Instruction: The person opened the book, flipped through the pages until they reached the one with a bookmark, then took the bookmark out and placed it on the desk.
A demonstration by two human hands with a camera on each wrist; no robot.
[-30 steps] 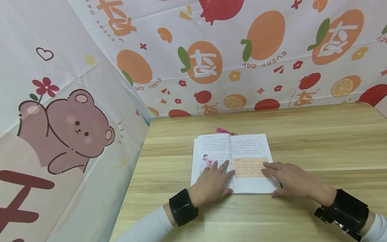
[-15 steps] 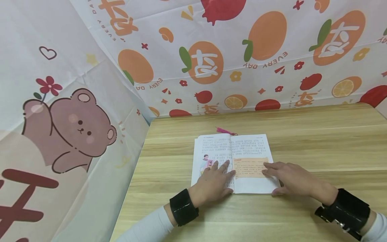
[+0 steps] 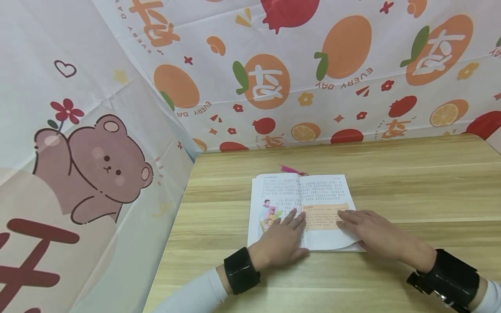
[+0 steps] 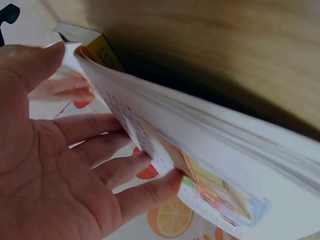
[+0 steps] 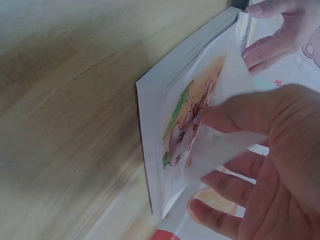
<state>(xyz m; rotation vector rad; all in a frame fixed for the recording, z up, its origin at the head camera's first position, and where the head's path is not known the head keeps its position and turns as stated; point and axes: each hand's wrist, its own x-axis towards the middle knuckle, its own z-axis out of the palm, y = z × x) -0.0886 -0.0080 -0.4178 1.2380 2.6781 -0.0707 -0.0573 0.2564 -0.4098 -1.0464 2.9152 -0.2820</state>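
An open book (image 3: 282, 186) lies on the wooden table, printed text on both pages and a small picture on the left one. My left hand (image 3: 279, 243) rests on the left page near the spine, its fingers extended; the left wrist view shows the fingertips (image 4: 170, 184) on the paper. At the lower right corner, my right hand (image 3: 377, 234) pinches the right page (image 3: 326, 239), which is lifted and bowed. In the right wrist view the thumb (image 5: 225, 117) is under that page (image 5: 212, 150), with fingers on its other side. A colourful illustration (image 5: 187, 125) shows beneath.
A pink tassel (image 3: 292, 170) sticks out from the book's top edge. Behind the wooden table (image 3: 411, 182) hangs a fruit-print cloth (image 3: 219, 26), and a bear-print cloth (image 3: 105, 161) hangs at the left. Black bands wrap both wrists.
My right hand has raised the lower right corner of the right page, which lay flat before. My left hand has slid slightly down and right, uncovering more of the left page's picture.
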